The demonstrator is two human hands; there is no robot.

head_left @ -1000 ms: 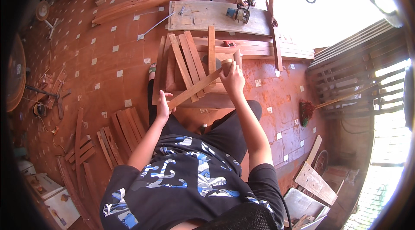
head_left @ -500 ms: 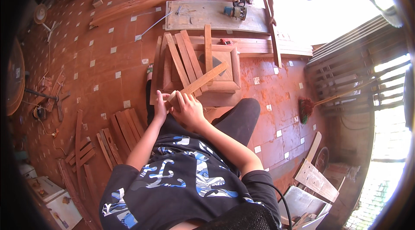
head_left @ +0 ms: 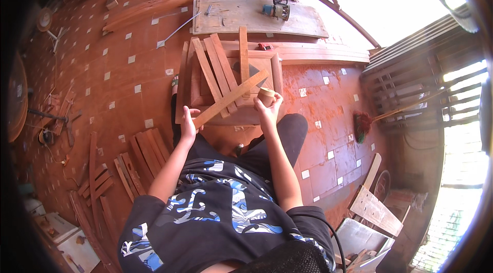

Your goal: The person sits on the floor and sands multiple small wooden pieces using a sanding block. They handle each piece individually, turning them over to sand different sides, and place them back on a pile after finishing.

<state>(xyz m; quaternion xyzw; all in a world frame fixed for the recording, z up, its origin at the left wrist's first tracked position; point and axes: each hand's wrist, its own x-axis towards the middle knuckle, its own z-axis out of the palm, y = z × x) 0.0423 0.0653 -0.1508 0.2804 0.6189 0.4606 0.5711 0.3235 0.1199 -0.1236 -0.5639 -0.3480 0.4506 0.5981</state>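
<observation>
My left hand (head_left: 189, 125) is wrapped round the near end of a flat wooden strip (head_left: 231, 99). The strip slants up to the right, over other strips. In my right hand (head_left: 269, 111), raised beside the strip, is a small tan roll (head_left: 266, 97), apart from the wood; its material cannot be made out. Several loose wooden strips (head_left: 209, 70) lie side by side on a low framed wooden panel (head_left: 267, 111) before my knees. One more strip (head_left: 243, 55) points away from me across the panel. A dark flat piece (head_left: 255, 71) shows partly beneath the strips.
Beyond the panel, a worn board (head_left: 231, 21) bears a blue power tool (head_left: 277, 11), with a crouching person's hand at it. A red tape measure (head_left: 265, 46) rests near long planks (head_left: 323, 53). Wooden pieces (head_left: 149, 152) lie left; a broom (head_left: 363, 125) stands right.
My right hand has left the strip and moved right, showing the roll in it. My left hand stays at the strip's near end. The other person's long plank has swung away to the upper right.
</observation>
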